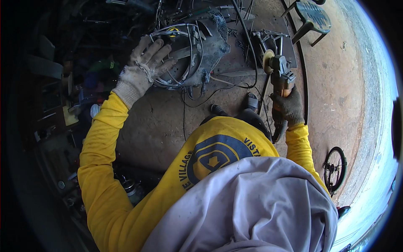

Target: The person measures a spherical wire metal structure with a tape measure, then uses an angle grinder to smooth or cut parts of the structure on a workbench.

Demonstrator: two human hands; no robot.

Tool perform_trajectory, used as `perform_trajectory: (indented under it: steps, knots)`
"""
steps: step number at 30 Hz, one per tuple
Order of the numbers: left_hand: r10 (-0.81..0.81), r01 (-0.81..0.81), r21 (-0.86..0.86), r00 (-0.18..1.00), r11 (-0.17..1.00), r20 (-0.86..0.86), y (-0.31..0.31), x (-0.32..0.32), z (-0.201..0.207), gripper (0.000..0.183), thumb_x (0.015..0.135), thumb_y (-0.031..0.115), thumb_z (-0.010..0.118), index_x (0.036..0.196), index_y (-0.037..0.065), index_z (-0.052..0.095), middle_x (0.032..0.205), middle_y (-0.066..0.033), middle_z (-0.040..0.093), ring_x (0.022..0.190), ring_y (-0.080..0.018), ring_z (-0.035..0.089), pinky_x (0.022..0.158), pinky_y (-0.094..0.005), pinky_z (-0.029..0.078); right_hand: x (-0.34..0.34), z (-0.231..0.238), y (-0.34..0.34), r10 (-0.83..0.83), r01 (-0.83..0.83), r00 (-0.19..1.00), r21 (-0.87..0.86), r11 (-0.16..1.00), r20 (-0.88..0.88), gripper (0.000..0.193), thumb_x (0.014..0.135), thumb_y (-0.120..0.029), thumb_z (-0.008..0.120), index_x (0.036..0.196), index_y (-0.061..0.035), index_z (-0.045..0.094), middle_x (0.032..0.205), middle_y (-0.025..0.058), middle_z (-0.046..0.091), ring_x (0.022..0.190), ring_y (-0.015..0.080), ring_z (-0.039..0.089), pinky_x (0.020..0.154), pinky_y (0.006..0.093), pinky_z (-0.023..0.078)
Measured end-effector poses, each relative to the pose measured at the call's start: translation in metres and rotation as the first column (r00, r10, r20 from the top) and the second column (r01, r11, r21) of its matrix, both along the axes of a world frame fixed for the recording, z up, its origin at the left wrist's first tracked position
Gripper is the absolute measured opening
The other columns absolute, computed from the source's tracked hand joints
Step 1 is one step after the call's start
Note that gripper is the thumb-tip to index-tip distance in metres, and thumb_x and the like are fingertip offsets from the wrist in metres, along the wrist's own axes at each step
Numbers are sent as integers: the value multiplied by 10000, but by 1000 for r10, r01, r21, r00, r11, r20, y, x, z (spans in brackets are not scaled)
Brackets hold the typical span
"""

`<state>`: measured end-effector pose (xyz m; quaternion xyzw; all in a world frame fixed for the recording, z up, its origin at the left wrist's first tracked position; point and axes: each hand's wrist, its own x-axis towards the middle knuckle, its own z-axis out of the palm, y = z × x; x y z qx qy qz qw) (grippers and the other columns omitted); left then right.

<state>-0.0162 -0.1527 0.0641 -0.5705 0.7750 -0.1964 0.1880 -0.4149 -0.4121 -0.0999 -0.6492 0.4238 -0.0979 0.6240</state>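
Observation:
My left hand [147, 63], in a pale work glove, lies with its fingers spread over the near left side of a round frame of bent metal rods [201, 52]. The frame rests on a dark, rough-edged metal plate [218, 29]. My right hand [289, 105], in a darker glove, is wrapped round the body of an angle grinder [282, 77]. The tool points away from me, its pale disc [268, 61] at the far end, apart from the frame. Whether the disc spins cannot be told.
Black cables [254, 54] run over the bench and down to the floor. Metal pieces [268, 40] lie on the bench's right side. A plastic chair [312, 19] stands at the far right, a wheel [335, 170] at the near right. Dark clutter fills the left.

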Motion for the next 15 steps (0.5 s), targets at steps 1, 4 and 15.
perform_trajectory:
  steps: [1, 4, 15]
  knots:
    - [75, -75, -26, 997, 997, 13, 6, -5, -2, 454, 826, 88, 695, 1224, 305, 666, 1396, -11, 523, 1335, -228, 479, 1149, -452, 426, 0, 1, 0, -1, 1, 1000, 12, 1000, 6, 629, 740, -209, 830, 1286, -28, 576, 1096, 120, 685, 960, 233, 657, 876, 370, 538]
    - [232, -238, -27, 964, 971, -133, 11, -13, 0, 485, 818, 66, 694, 1251, 283, 665, 1407, -35, 523, 1338, -250, 477, 1132, -480, 423, -1, -1, -1, -16, 15, 1000, 17, 1000, 16, 641, 736, -213, 834, 1291, -24, 575, 1097, 121, 684, 951, 230, 657, 874, 367, 539]
    - [156, -228, -25, 737, 973, -657, -18, -155, -18, 361, 820, 94, 726, 1176, 91, 670, 1029, -65, 714, 944, -271, 707, 834, -382, 561, 8, -8, -33, -47, 38, 995, 108, 993, 84, 590, 731, -178, 844, 1247, -25, 601, 1032, 94, 705, 887, 205, 685, 804, 352, 567]
